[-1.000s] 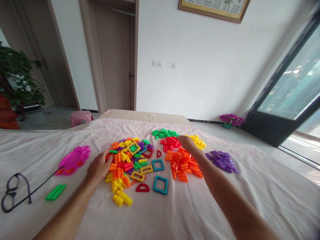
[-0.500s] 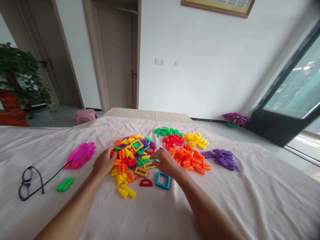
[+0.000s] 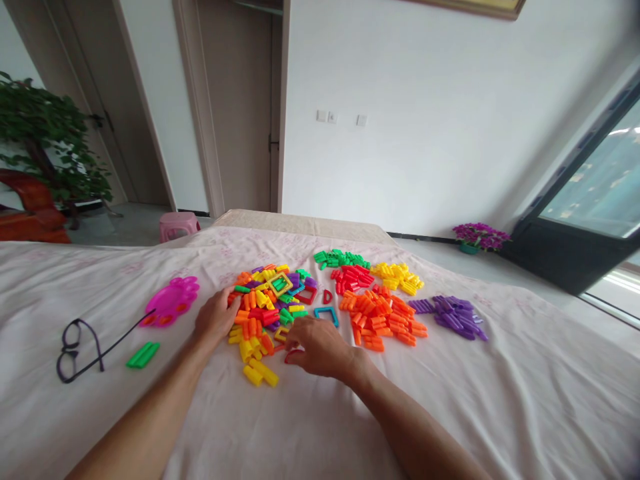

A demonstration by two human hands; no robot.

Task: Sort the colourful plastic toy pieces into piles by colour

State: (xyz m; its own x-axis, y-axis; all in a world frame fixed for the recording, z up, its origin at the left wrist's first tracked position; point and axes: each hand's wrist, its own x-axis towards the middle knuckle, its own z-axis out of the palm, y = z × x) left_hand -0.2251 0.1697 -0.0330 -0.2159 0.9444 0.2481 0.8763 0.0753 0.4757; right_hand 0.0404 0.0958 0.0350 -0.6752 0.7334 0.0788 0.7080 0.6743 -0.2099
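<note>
Building tubes lie heaped short of the far edge of the tablecloth, left hand beside them. The right hand curls over a red half-ring; I cannot tell whether either grips. Picking seems in hand, calling next for a fingertip pinch.

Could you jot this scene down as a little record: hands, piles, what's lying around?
Left hand: at the left edge of the mixed pile; grip unclear
Right hand: low by a red curved piece; whether it holds it is unclear
Mixed pile: many colours, a yellow frame on top
Single-colour piles: green, red, yellow, orange, purple
Left side: pink dish, dark glasses, green piece
Surface: pale cloth
</note>
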